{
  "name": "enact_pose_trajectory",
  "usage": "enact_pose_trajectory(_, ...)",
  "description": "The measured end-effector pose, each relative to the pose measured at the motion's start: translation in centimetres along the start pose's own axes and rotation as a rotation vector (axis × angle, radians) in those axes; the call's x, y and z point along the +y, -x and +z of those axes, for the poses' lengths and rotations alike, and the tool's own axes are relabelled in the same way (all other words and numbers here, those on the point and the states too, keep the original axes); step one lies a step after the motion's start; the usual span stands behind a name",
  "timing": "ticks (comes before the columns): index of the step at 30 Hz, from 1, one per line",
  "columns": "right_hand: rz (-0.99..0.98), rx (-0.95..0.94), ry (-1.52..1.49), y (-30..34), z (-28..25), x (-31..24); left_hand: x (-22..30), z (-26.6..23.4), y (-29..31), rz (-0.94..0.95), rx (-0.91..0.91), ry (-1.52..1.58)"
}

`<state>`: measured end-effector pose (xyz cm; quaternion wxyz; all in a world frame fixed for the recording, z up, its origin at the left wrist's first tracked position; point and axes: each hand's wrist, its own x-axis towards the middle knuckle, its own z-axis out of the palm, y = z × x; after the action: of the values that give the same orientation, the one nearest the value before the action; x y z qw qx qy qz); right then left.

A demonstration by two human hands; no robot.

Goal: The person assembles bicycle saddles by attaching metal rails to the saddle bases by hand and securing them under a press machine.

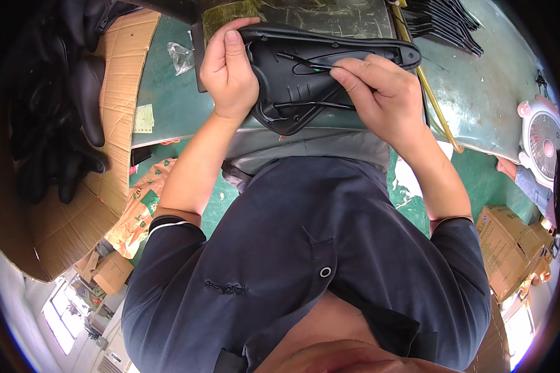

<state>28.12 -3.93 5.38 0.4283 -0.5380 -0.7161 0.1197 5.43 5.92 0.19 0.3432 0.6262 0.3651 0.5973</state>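
A black bicycle saddle [298,87] lies with its underside up at the table's near edge, its wide end to the left and its narrow nose to the right. My left hand [229,78] is closed around the wide end, thumb on the rim. Fingers pinched, my right hand [382,93] grips a bent black metal saddle rail [308,63] over the underside. The rail's two rods point left toward the wide end; the lower rod's tip reaches the saddle near the rim. My right palm and fingers hide the rail's right part.
Several black rails [445,25] lie stacked at the far right of the green table [152,93]. A cardboard box [127,62] with black saddles [90,93] stands left. A yellowish rod [438,112], a white fan [546,147] and another person's sleeve [539,189] are on the right.
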Motion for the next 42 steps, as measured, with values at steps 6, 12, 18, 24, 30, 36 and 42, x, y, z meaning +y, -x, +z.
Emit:
enact_pose_trajectory(6, -0.03, -0.005, -0.025, -0.1, 0.2, -0.2, -0.7, -0.5, 0.4, 0.054, 0.022, -0.01)
enact_pose_trajectory(12, -0.055, -0.034, 0.015, -0.1, 0.1, -0.5, 0.0, -0.1, 0.3, -0.016, -0.004, 0.008)
enact_pose_trajectory(18, -0.178, 0.009, 0.049, -2.6, 1.0, -0.3, -0.2, 0.0, 0.1, -0.002, -0.004, 0.024)
enact_pose_trajectory(24, -0.249, -0.081, 0.083, -3.8, 0.7, 0.1, -0.4, 0.0, -0.2, 0.059, -0.086, -0.088)
enact_pose_trajectory(30, -0.352, -0.152, -0.008, -5.9, 1.1, 1.2, -0.5, -1.4, -0.5, 0.151, -0.185, -0.191)
enact_pose_trajectory(36, -0.407, 0.269, 0.335, -10.0, -1.0, 1.1, 2.9, -2.6, -1.9, 0.522, -0.309, -0.577)
enact_pose_trajectory(42, 0.131, 0.095, 0.181, -5.1, 3.2, -0.7, 5.3, 2.2, -1.1, 0.341, -0.147, -0.775)
